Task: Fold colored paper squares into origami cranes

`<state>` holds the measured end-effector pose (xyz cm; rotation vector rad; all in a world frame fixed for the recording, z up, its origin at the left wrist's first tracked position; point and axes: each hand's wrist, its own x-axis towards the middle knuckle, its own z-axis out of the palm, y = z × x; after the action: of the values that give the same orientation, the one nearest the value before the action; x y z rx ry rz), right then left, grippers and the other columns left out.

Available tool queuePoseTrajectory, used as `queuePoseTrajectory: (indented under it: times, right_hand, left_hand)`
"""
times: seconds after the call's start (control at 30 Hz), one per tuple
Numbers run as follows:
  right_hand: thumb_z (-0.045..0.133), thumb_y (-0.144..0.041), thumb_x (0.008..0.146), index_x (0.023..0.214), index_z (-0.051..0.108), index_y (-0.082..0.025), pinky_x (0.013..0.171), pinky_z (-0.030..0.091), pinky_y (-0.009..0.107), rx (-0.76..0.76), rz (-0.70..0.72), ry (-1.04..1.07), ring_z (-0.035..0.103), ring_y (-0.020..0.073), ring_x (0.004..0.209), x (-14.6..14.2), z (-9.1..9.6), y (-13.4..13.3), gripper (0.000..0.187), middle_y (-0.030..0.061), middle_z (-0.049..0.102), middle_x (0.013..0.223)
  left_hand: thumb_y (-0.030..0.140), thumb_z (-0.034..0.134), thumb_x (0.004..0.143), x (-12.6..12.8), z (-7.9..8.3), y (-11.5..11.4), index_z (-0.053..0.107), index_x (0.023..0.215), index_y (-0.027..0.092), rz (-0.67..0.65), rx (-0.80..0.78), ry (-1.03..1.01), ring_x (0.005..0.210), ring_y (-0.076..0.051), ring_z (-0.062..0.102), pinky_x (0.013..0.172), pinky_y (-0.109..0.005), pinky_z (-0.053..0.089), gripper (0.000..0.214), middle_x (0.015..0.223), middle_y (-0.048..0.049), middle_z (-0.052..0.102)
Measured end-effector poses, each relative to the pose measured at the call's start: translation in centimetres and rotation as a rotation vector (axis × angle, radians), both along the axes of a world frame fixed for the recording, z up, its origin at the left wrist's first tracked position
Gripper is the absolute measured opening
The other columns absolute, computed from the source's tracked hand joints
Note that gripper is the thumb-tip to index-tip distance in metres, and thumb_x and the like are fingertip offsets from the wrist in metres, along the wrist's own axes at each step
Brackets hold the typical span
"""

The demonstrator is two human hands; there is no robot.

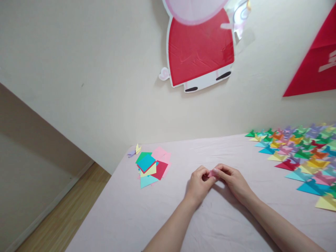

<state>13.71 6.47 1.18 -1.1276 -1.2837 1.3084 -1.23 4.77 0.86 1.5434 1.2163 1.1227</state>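
Note:
Between my two hands is a small piece of pink paper point(210, 173), mostly hidden by the fingers, so its folded shape is unclear. My left hand point(198, 183) pinches it from the left with thumb and fingertips. From the other side my right hand point(232, 180) grips it the same way, the fingertips of both hands close together. Both hands are just above the pale pink cloth point(204, 224). Left of them lies a loose pile of coloured paper squares point(148, 168) in green, blue, yellow, red and pink.
Rows of folded paper birds point(301, 154) in many colours cover the right side. Two small folded pieces point(135, 150), one yellow and one purple, sit at the far left corner. Behind rises a wall point(105, 70) with a red cartoon cutout point(202, 49). Wooden floor point(68, 206) shows lower left.

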Motion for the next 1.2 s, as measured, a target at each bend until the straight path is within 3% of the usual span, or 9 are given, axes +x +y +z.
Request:
queuePoseTrajectory:
  times: [0.17, 0.37, 0.5, 0.67, 0.9, 1.2]
  right_hand:
    - [0.075, -0.058, 0.066, 0.057, 0.066, -0.018, 0.057, 0.038, 0.027, 0.007, -0.025, -0.076, 0.048, 0.0144, 0.059, 0.11, 0.00, 0.05, 0.041, -0.0012, 0.058, 0.056]
    - [0.062, -0.067, 0.076, 0.067, 0.069, -0.018, 0.066, 0.045, 0.030, 0.007, 0.034, -0.036, 0.055, 0.0181, 0.067, 0.17, 0.04, 0.30, 0.050, 0.0024, 0.064, 0.067]
    - [0.066, -0.064, 0.074, 0.062, 0.063, -0.019, 0.058, 0.042, 0.026, 0.079, 0.026, -0.132, 0.049, 0.0150, 0.060, 0.11, 0.08, 0.14, 0.046, -0.0018, 0.056, 0.058]
    - [0.063, -0.059, 0.078, 0.059, 0.059, -0.020, 0.055, 0.037, 0.025, 0.139, -0.035, -0.199, 0.045, 0.0135, 0.057, 0.15, 0.00, -0.04, 0.043, -0.0032, 0.052, 0.056]
    - [0.066, -0.062, 0.073, 0.056, 0.057, -0.020, 0.053, 0.036, 0.025, 0.113, -0.072, -0.176, 0.043, 0.0129, 0.054, 0.20, -0.13, 0.24, 0.046, -0.0038, 0.049, 0.053]
    - [0.065, -0.066, 0.073, 0.059, 0.061, -0.021, 0.056, 0.042, 0.026, 0.123, -0.044, -0.123, 0.048, 0.0150, 0.058, 0.12, 0.64, 0.03, 0.047, -0.0015, 0.055, 0.056]
  left_hand:
    - [0.028, 0.065, 0.079, -0.28, -0.25, -0.05, 0.049, 0.064, 0.019, -0.047, -0.016, -0.007, 0.066, -0.012, 0.042, 0.064, -0.024, 0.034, 0.024, 0.070, 0.0039, 0.047]
    - [0.038, 0.071, 0.076, -0.52, 0.25, 0.30, 0.059, 0.068, 0.017, -0.092, -0.132, -0.158, 0.065, -0.013, 0.044, 0.062, -0.025, 0.035, 0.025, 0.069, 0.0019, 0.053]
    - [0.042, 0.073, 0.074, -0.70, 0.39, 0.45, 0.052, 0.063, 0.018, -0.107, -0.161, -0.206, 0.061, -0.011, 0.039, 0.059, -0.024, 0.031, 0.034, 0.063, 0.0042, 0.046]
    - [0.038, 0.068, 0.078, -0.84, 0.10, 0.59, 0.050, 0.065, 0.018, -0.127, -0.124, -0.160, 0.062, -0.011, 0.036, 0.059, -0.024, 0.028, 0.030, 0.064, 0.0051, 0.041]
    - [0.032, 0.066, 0.079, -0.54, -0.10, 0.46, 0.055, 0.063, 0.018, -0.098, -0.043, -0.079, 0.068, -0.013, 0.042, 0.062, -0.025, 0.032, 0.024, 0.070, 0.0026, 0.047]
    - [0.037, 0.067, 0.079, -0.57, 0.18, 0.29, 0.060, 0.060, 0.018, -0.084, -0.059, -0.085, 0.067, -0.014, 0.043, 0.062, -0.026, 0.033, 0.027, 0.068, 0.0017, 0.049]
